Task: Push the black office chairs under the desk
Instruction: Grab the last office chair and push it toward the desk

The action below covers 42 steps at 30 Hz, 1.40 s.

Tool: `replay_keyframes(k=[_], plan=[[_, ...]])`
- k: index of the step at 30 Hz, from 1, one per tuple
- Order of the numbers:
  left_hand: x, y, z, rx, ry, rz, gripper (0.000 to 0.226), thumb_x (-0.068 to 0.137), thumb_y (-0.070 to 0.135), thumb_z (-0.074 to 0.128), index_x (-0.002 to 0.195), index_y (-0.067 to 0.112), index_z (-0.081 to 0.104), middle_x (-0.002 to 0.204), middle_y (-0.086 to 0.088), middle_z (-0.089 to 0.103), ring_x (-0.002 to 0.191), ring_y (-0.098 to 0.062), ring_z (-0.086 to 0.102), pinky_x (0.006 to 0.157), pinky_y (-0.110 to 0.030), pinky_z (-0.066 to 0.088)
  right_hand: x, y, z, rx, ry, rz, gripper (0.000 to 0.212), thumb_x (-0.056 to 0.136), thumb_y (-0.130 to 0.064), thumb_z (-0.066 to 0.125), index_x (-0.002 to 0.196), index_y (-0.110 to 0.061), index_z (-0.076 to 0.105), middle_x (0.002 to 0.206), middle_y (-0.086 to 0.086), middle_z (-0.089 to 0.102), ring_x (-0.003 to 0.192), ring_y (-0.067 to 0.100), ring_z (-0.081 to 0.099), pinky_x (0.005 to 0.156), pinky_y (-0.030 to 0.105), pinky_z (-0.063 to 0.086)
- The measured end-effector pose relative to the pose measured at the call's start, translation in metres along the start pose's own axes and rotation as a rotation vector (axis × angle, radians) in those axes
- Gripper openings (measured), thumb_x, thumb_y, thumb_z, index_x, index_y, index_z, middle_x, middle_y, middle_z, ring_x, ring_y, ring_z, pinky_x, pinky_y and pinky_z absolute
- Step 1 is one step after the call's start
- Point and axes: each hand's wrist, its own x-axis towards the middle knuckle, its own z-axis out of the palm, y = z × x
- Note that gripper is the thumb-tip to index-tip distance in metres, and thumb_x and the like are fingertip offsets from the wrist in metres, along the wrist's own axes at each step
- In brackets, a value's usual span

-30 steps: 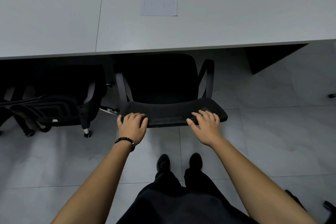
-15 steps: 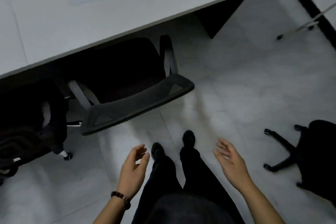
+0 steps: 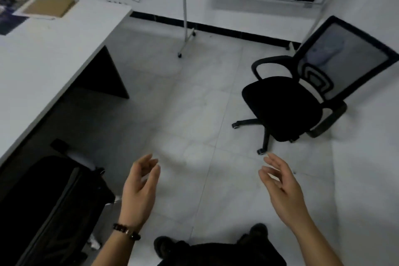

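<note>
**A:** Head view: where is the chair point(image 3: 280, 110) that needs pushing?

**B:** Out on the floor point(image 3: 183, 114), ahead and to the right. It is well apart from the desk point(image 3: 43, 60), which runs along the left.

**A:** And the hands?

**B:** Both hang in the air and hold nothing. The left hand point(image 3: 140, 188) and right hand point(image 3: 282, 190) have their fingers loosely bent and spread, palms turned toward each other.

**A:** Which is nearer?

**B:** The right hand. One caster point(image 3: 260, 151) shows just past its fingertips. The left hand is nearer a second chair point(image 3: 54, 201), low at the left by the desk's edge.

**A:** How does the loose one face?

**B:** Its front faces the desk, and its mesh back point(image 3: 345, 60) is on the far right side. I judge the push should come from behind that back, driving left. The person would first have to step round it.
</note>
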Motion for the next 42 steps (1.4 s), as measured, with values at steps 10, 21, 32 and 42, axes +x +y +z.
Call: replay_keyframes(k=[10,21,32,42], plan=[[-0.038,0.116,0.310,0.028,-0.273,0.111,0.030,0.092,0.022,0.058,0.122,0.023,0.054,0.112,0.005,0.065,0.104,-0.008,0.060,0.090,-0.038,0.052,0.071,0.065,-0.245,0.083,0.226,-0.022,0.046,0.094,-0.022,0.062,0.135,-0.033,0.047,0.133,-0.018,0.055,0.114,-0.004,0.055,0.088,0.012,0.046],[0.013,0.181,0.493,0.081,-0.450,0.106,0.026,0.094,0.024,0.053,0.120,0.030,0.051,0.112,0.016,0.062,0.105,-0.003,0.058,0.078,-0.013,0.044,0.187,0.091,-0.386,0.133,0.326,0.040,0.048,0.093,-0.018,0.063,0.137,-0.030,0.047,0.129,-0.020,0.056,0.112,-0.004,0.057,0.084,0.010,0.046],[0.154,0.275,0.694,-0.052,-0.393,0.072,0.030,0.092,0.018,0.056,0.121,0.024,0.053,0.112,0.010,0.063,0.099,0.004,0.059,0.080,-0.013,0.048,0.433,0.063,-0.544,-0.088,0.316,0.013,0.050,0.093,-0.019,0.063,0.139,-0.027,0.045,0.129,-0.012,0.057,0.109,-0.005,0.057,0.080,0.008,0.047],[0.268,0.344,0.827,-0.172,-0.308,0.052,0.035,0.092,0.016,0.057,0.126,0.021,0.051,0.113,0.008,0.061,0.104,0.001,0.059,0.082,-0.012,0.048,0.677,0.017,-0.598,-0.232,0.061,-0.089,0.051,0.093,-0.021,0.065,0.140,-0.025,0.045,0.132,-0.009,0.055,0.115,0.001,0.055,0.094,0.019,0.046]])
